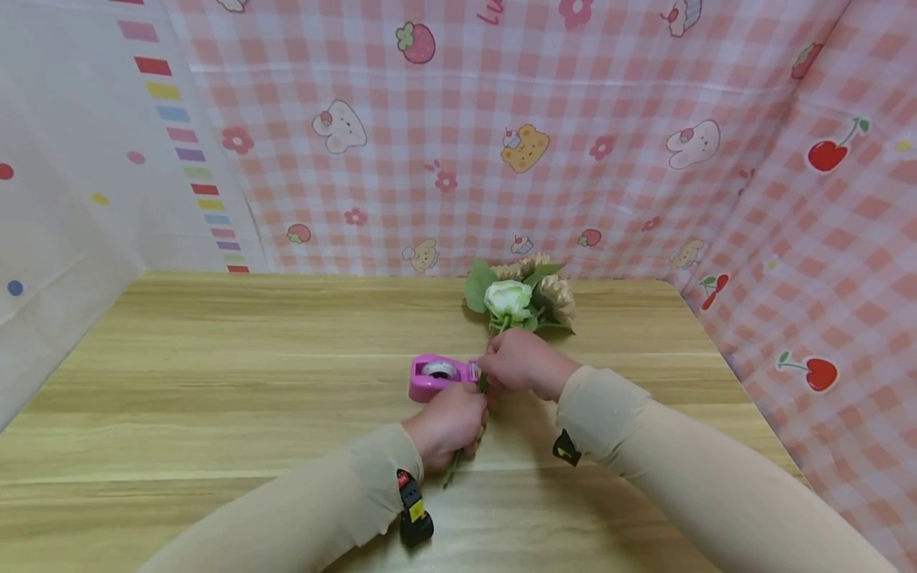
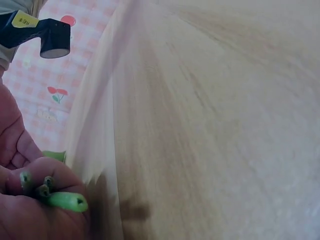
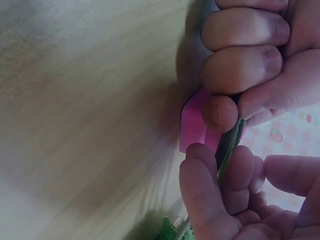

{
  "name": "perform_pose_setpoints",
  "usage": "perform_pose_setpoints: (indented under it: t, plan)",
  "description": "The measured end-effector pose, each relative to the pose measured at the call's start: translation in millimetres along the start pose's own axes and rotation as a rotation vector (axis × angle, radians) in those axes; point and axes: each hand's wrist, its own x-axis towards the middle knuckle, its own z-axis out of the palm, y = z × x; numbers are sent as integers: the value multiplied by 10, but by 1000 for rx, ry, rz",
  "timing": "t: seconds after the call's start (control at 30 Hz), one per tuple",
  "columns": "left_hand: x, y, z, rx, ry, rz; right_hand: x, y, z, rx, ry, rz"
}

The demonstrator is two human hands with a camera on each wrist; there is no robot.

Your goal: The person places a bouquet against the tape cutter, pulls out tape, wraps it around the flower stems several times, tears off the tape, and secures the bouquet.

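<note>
A bunch of artificial flowers, with a white-green rose (image 1: 509, 300), beige blooms (image 1: 557, 299) and green leaves, lies on the table with stems pointing toward me. My left hand (image 1: 450, 423) grips the lower stems with curled fingers; cut stem ends (image 2: 67, 201) poke out of it in the left wrist view. Higher up, just below the rose, my right hand (image 1: 528, 364) holds the stems between its fingers. In the right wrist view a dark green stretch of stem (image 3: 227, 150) shows between both hands. A pink tape dispenser (image 1: 424, 387) stands against the left hand, partly hidden by it.
The wood-grain table (image 1: 251, 374) runs back to a pink checked cloth (image 1: 401, 159) hung behind, with another cloth (image 1: 852, 263) on the right. A white dotted cloth (image 1: 64, 199) hangs on the left. Black wrist cameras sit at both cuffs.
</note>
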Motion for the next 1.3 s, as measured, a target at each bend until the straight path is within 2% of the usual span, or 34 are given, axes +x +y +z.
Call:
perform_pose_setpoints:
  t: [0.2,0.43,0.57,0.97,1.3]
  plan:
    - [22,-3,11,-7,13,10,1,35,6,-3,-12,17]
    - [14,30,-11,-171,-17,-47,-3,64,29,35,-25,45]
    - [-10,41,-4,-199,-14,-45,-6,93,23,41,-35,35]
    - [-31,47,42,-163,51,-14,-20,150,11,131,-71,56]
    - [-37,59,76,-118,68,11,-35,168,29,103,-57,50]
